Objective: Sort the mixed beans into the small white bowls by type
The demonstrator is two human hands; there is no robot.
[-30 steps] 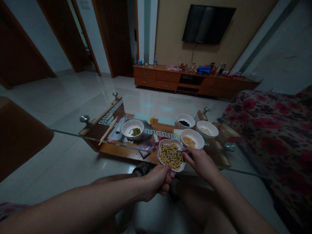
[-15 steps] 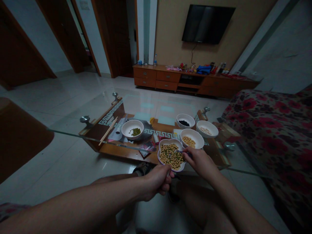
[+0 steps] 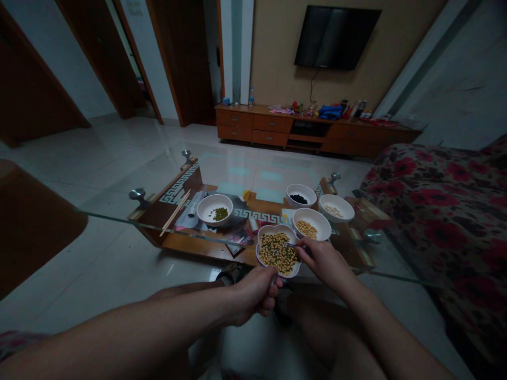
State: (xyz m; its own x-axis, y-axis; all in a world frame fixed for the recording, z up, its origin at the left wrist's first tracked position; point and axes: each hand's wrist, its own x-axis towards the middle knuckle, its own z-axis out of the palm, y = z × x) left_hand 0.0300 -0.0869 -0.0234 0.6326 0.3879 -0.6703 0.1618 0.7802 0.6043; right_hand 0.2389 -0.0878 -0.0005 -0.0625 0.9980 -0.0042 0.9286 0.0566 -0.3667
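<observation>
My left hand (image 3: 257, 295) is closed at the near rim of a flower-shaped bowl (image 3: 259, 259), thumb on top and fingers curled below. Yellow soybeans (image 3: 273, 258) mixed with small green beans fill this bowl, and a few pale bits lie among them. In my right hand (image 3: 317, 256) a slim bluish tool (image 3: 290, 245) is pinched, its tip down at the mixed beans; its exact kind is too small to tell. Just behind the right hand stands a round white bowl (image 3: 324, 221) with soybeans. To the left sits another white bowl (image 3: 204, 214) with green beans.
White bowls with black beans (image 3: 298, 199) and pale, flat pieces (image 3: 333, 211) stand at the right. A pair of chopsticks (image 3: 175, 212) lies on the left of the glass table (image 3: 106, 203). A floral-covered sofa (image 3: 428, 200) is at the right; a TV cabinet (image 3: 269, 124) lies beyond.
Both hands keep nearly the same place and grip. The camera view has shifted very slightly; the bowls have not visibly moved on the table.
</observation>
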